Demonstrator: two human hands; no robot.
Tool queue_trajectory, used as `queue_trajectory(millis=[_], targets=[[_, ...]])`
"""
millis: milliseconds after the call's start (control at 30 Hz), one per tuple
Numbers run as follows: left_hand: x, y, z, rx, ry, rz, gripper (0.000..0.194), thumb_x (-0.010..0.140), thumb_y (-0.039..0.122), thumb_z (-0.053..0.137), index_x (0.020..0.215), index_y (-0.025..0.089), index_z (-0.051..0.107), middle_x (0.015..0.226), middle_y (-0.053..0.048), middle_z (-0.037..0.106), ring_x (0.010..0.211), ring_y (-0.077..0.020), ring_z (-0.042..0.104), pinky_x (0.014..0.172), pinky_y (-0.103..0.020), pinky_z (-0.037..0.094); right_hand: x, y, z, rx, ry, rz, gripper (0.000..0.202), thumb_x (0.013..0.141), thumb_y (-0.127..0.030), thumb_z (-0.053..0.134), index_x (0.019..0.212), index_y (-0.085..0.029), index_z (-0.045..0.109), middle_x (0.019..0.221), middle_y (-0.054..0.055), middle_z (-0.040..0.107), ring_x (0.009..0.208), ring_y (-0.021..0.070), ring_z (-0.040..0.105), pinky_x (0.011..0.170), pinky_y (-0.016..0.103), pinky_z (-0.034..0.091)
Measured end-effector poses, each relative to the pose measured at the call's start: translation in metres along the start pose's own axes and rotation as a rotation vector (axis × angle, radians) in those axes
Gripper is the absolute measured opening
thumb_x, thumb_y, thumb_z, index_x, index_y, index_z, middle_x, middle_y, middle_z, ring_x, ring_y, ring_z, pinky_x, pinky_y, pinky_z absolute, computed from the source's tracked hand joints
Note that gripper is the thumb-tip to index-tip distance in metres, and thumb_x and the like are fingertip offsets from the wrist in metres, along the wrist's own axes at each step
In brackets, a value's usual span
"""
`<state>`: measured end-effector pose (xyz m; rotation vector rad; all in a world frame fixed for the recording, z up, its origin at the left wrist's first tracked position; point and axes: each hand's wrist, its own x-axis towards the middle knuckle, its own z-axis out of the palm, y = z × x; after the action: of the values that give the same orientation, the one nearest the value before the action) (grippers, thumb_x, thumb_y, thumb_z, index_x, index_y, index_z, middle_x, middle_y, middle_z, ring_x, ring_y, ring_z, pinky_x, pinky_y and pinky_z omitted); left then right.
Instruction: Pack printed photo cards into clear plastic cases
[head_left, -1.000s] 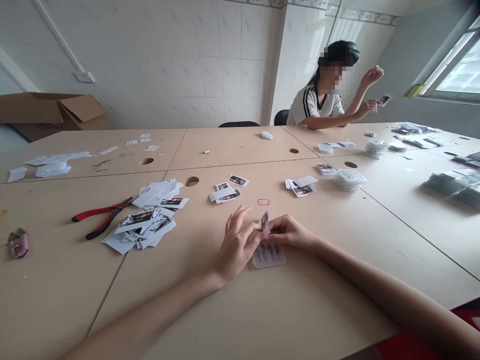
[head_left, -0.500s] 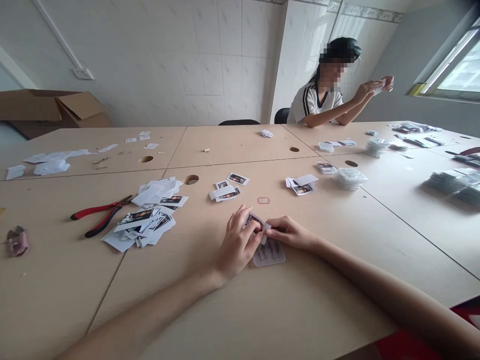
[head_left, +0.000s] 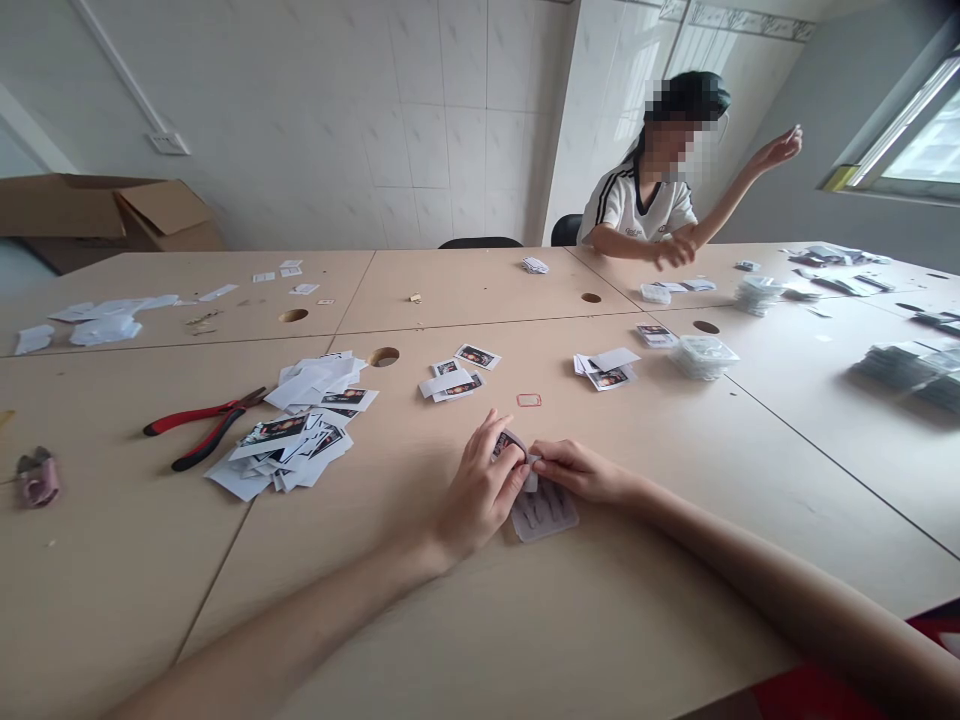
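Near the front of the table, a small clear plastic case [head_left: 545,513] lies open, with several thin dark items in its near half. A dark printed card [head_left: 506,442] shows at its far half, partly under my fingers. My left hand [head_left: 484,485] is closed over this far half, thumb and fingers bent against the card and case edge. From the right, my right hand [head_left: 581,470] pinches a small white slip [head_left: 533,478] at the case's middle. Its fingertips almost meet the left ones. How the slip is attached is hidden.
Left of my hands lie a heap of printed cards [head_left: 289,450], red-handled pliers [head_left: 217,425] and a pink clip-like object [head_left: 37,478]. Beyond are a red-edged label [head_left: 529,400], card piles [head_left: 606,370] and stacked clear cases [head_left: 703,357]. A co-worker [head_left: 637,200] sits across the table.
The case has shifted slightly toward me and tilted a little, while both my hands keep their hold. The co-worker's hands have parted, one raised to the right and one lowered toward the table.
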<state>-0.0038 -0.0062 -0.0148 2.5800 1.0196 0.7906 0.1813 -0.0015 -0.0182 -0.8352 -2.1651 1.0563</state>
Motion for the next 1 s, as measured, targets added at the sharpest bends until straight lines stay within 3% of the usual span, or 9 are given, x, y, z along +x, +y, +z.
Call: queue_trajectory(millis=[400,1000], targets=[[-0.0004,0.0000,0.0004,0.071,-0.001,0.060,0.018,0.085,0.017,0.033,0.077,0.015,0.048,0.130,-0.012,0.033,0.130,-0.0253,0.017,0.101,-0.045,0.031,0.0007,-0.0041,-0.0022,0.005,-0.057,0.012,0.027,0.087,-0.034,0.037,0.071,-0.015,0.045,0.065,-0.002,0.042,0.060,0.0080,0.039,0.057,0.020,0.035],[-0.0008,0.0024,-0.0015,0.017,-0.007,0.021,0.022,0.085,0.020,0.033,0.073,0.015,0.050,0.131,-0.011,0.034,0.128,-0.0243,0.022,0.101,-0.043,0.031,0.0010,-0.0019,-0.0026,-0.012,-0.078,0.022,0.029,0.087,-0.037,0.035,0.073,-0.014,0.046,0.067,-0.001,0.044,0.062,0.0090,0.040,0.059,0.022,0.036]])
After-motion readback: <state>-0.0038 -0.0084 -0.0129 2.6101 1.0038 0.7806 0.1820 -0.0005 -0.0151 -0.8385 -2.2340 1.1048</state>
